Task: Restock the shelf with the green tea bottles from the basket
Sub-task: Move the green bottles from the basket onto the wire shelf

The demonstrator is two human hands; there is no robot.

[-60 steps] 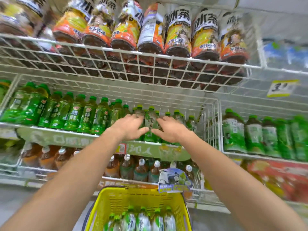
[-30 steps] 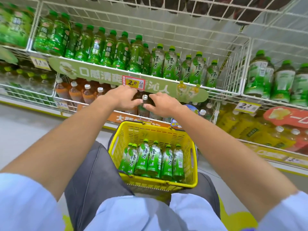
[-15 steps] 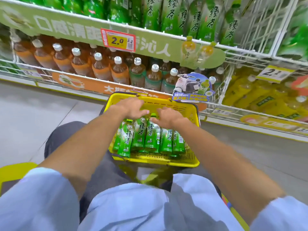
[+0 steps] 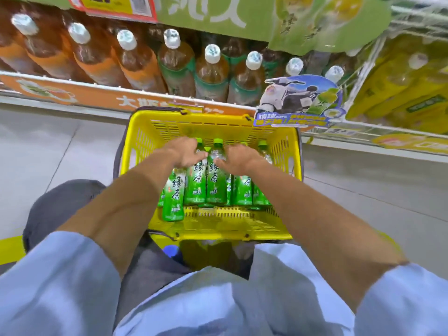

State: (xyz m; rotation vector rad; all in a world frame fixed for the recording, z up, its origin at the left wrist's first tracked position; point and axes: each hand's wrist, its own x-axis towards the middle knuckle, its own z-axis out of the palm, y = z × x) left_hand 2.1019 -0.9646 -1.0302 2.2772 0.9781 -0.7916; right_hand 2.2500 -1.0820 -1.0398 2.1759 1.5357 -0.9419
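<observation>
Both hands are reaching down into the yellow basket (image 4: 169, 124). The left hand (image 4: 185, 152) and right hand (image 4: 240, 162) are lying knuckles-up over the necks of the green tea bottles (image 4: 214, 180), with one bottle sitting right between the thumbs. The fingers are curling down out of sight, so I can't tell if either hand is actually gripping. White-capped brown tea bottles (image 4: 211, 69) are standing beyond the fingertips, past the basket's far wall.

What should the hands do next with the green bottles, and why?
Probably curl the fingers round two bottle necks and lift. The left hand and right hand are both down on the tops of the green tea bottles inside the yellow basket. I cannot tell if they grip yet, and no bottle has been raised out of the basket.
</observation>
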